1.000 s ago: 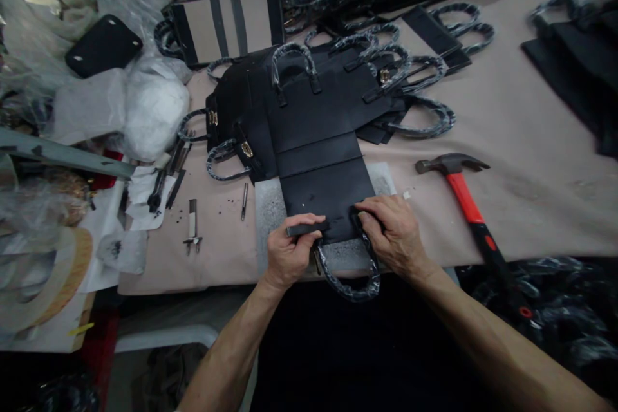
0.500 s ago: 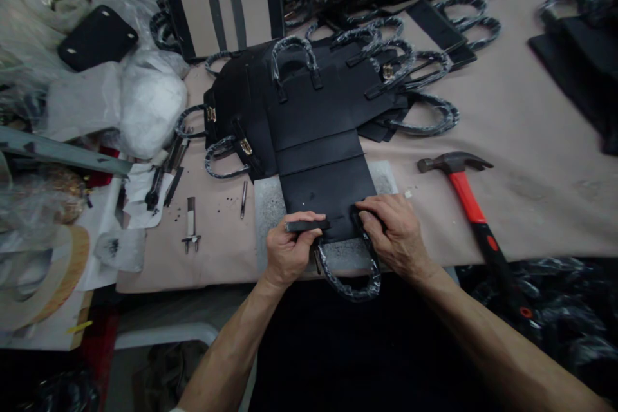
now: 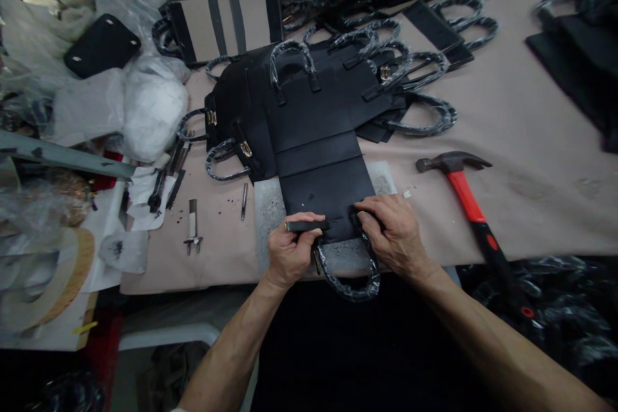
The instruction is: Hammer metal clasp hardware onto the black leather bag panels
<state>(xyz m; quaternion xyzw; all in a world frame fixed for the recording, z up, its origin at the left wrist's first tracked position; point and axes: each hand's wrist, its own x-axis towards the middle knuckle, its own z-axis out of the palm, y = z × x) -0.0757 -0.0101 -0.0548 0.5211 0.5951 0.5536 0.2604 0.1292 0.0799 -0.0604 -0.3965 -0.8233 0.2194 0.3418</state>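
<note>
A flat black bag panel (image 3: 322, 190) lies on a grey speckled pad (image 3: 270, 209) at the table's near edge. Its plastic-wrapped handle (image 3: 350, 283) loops toward me over the edge. My left hand (image 3: 288, 251) is closed on the handle's left end, pinching a small black strap tab (image 3: 306, 226) against the panel. My right hand (image 3: 393, 232) presses with curled fingers on the handle's right end at the panel's lower right corner.
A red-handled hammer (image 3: 466, 196) lies right of the pad. A punch tool (image 3: 193, 225) and a thin metal pin (image 3: 244, 199) lie to the left. Several black bag panels with wrapped handles (image 3: 333, 87) are piled behind. White plastic bags (image 3: 149, 106) crowd the left.
</note>
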